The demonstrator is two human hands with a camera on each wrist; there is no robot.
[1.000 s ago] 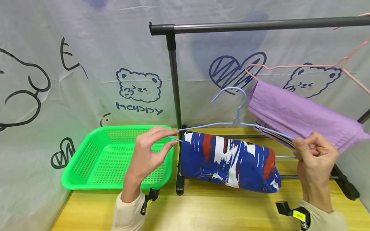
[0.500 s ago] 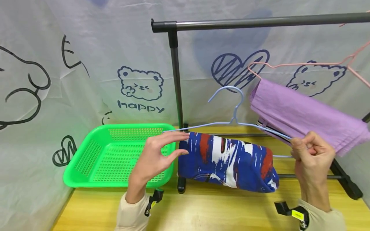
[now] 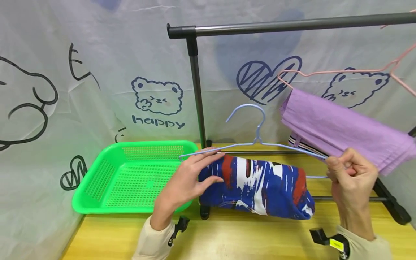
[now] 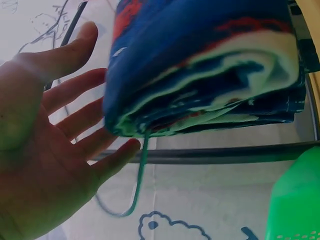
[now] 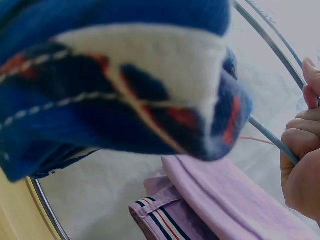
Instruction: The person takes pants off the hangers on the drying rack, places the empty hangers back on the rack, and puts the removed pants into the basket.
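A light blue clothes hanger [image 3: 258, 140] is held up in front of the rack, its hook pointing up. Folded over its lower bar hangs a blue, white and red printed garment [image 3: 260, 187]. My right hand [image 3: 352, 180] grips the hanger's right end, where its bars meet. With fingers extended, my left hand [image 3: 185, 182] lies by the garment's left end, just under the hanger's left arm. The left wrist view has that hand [image 4: 55, 145] spread beside the folded layers [image 4: 210, 85]. Whether its fingertips touch the cloth is unclear.
A black metal rack [image 3: 292, 25] spans the back right. On it, a pink hanger [image 3: 344, 72] carries a folded purple garment [image 3: 344, 126] with a striped edge. At the left, a green plastic basket [image 3: 130, 210] stands on the wooden table [image 3: 224, 234].
My left hand has let go of the hanger's left end and moved right, along the garment. The hanger's hook has shifted slightly left and down. My right hand keeps its grip.
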